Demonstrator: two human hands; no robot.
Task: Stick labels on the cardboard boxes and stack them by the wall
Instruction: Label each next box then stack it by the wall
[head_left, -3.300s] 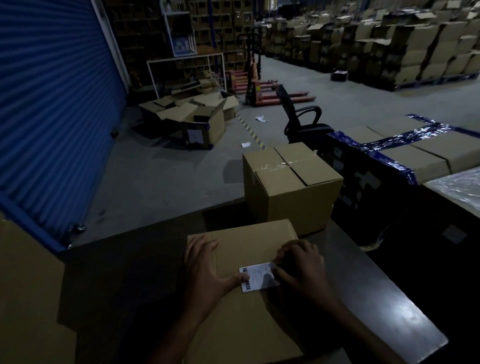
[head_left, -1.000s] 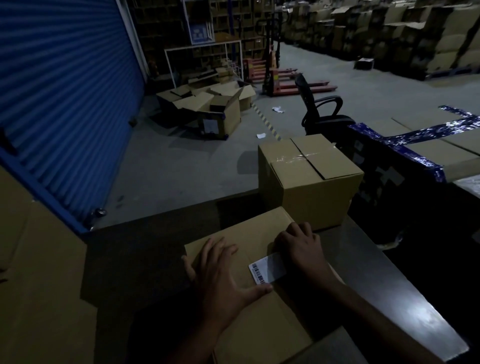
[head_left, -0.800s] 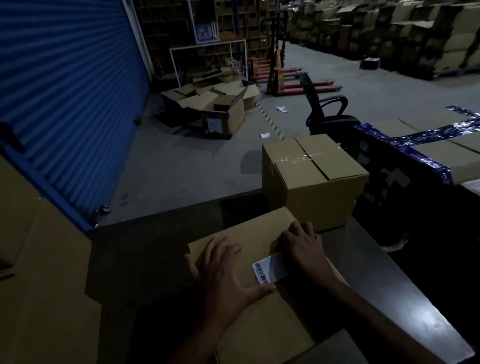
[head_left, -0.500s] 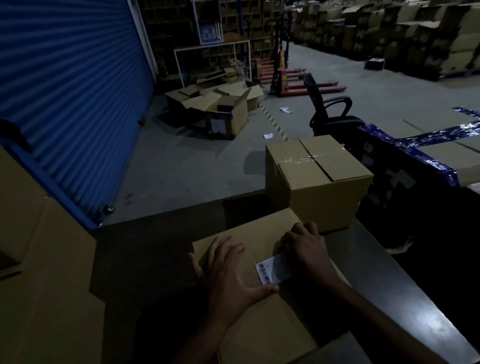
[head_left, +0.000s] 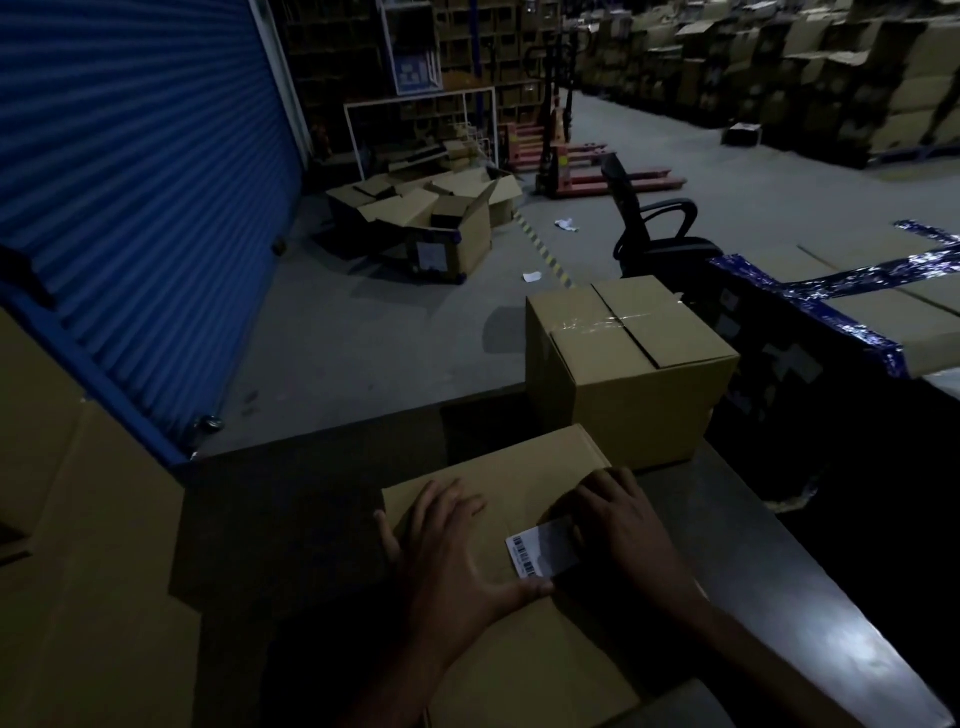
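A flat cardboard box (head_left: 519, 467) lies on the dark table (head_left: 779, 597) right in front of me. A white barcode label (head_left: 537, 553) sits on its top. My left hand (head_left: 447, 561) lies flat on the box with fingers spread, its thumb at the label's lower edge. My right hand (head_left: 621, 525) presses down on the label's right part and covers it. A second, taller taped cardboard box (head_left: 623, 364) stands just behind, at the table's far edge.
A stack of brown cardboard boxes (head_left: 78, 545) stands at my left by the blue roller shutter (head_left: 130, 182). A blue-taped carton (head_left: 857, 322) and a black office chair (head_left: 654, 234) are to the right. Open cartons (head_left: 431, 218) and a red pallet jack (head_left: 582, 166) sit on the floor.
My right hand has slid rightward along the label, pressing it down. My left hand has stayed flat on the box. The view has shifted slightly.
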